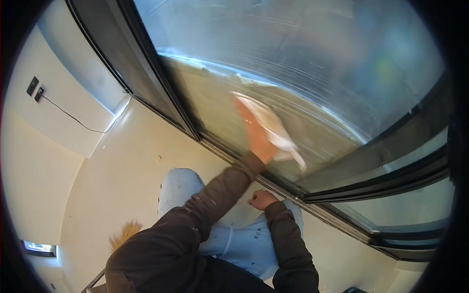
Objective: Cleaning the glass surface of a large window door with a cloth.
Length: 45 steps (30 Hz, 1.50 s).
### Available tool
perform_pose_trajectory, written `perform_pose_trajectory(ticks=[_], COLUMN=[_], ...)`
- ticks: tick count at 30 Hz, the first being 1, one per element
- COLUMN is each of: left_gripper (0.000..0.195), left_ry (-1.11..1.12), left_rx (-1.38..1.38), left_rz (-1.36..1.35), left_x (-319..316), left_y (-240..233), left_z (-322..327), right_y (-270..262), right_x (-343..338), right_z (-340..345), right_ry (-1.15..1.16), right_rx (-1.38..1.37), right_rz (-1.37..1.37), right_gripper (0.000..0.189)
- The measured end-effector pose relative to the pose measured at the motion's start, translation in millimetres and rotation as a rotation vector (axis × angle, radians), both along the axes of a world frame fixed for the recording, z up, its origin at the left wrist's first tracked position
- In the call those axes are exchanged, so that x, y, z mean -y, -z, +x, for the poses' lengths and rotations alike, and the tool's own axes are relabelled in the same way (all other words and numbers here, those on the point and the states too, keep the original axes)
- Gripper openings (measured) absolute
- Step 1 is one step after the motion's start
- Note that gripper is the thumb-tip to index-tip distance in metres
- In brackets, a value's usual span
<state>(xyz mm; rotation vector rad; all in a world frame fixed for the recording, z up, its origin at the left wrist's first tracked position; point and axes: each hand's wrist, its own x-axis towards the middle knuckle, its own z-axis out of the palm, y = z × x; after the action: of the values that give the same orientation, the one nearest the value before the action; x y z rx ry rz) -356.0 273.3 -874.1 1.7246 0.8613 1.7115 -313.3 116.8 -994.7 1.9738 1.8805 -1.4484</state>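
My left hand (258,137), blurred, presses a white cloth (274,126) flat to the lower part of a large glass pane (220,106). One end of the cloth hangs loose below the palm. Streaks and smears cross the glass above it. Near my right knee, my right hand (263,200) is curled in a loose fist beside the door track, and no object shows in it.
A black sliding-door frame (159,69) borders the pane, with a metal floor track (220,152) below. At left, a cord (73,118) runs from a wall socket (39,94). Bristles (125,232) show beside my left arm, above the pale floor (117,175).
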Motion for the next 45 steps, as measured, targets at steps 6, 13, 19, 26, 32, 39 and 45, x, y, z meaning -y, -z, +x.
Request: perform_pose_trajectory(ticks=[6, 13, 19, 26, 32, 39, 45], left_gripper=[0.066, 0.049, 0.054, 0.059, 0.071, 0.068, 0.09], left_ry=[0.121, 0.372, 0.202, 0.173, 0.063, -0.009, -0.454], left_rx=[0.723, 0.666, 0.726, 0.797, 0.782, 0.439, -0.163], left_rz=[-0.643, -0.83, -0.661, -0.593, -0.669, -0.454, 0.336], left_x=[-125.6, -22.4, -39.5, -59.4, -68.2, -66.1, -97.3], left_y=[77.1, 12.8, 22.5, 19.8, 31.9, 17.5, -106.2], left_z=[-87.6, -42.3, -66.1, -60.9, -64.1, -58.5, -52.4], right_y=[-3.2, 43.8, 24.1, 38.8, 36.6, 48.1, 3.2], right_x=[1.7, -37.4, -48.0, -60.2, -64.1, -64.6, -60.1], right_z=[-13.4, -25.5, -65.6, -73.7, -75.1, -70.2, -66.9], right_ry=[0.036, -0.196, -0.228, -0.277, -0.26, -0.248, -0.122], right_rx=[-0.211, -0.041, -0.175, -0.151, -0.149, -0.152, -0.215], right_rz=[0.127, -0.049, 0.111, 0.069, 0.083, 0.083, 0.039], right_gripper=[0.044, 0.046, 0.045, 0.048, 0.05, 0.05, 0.051])
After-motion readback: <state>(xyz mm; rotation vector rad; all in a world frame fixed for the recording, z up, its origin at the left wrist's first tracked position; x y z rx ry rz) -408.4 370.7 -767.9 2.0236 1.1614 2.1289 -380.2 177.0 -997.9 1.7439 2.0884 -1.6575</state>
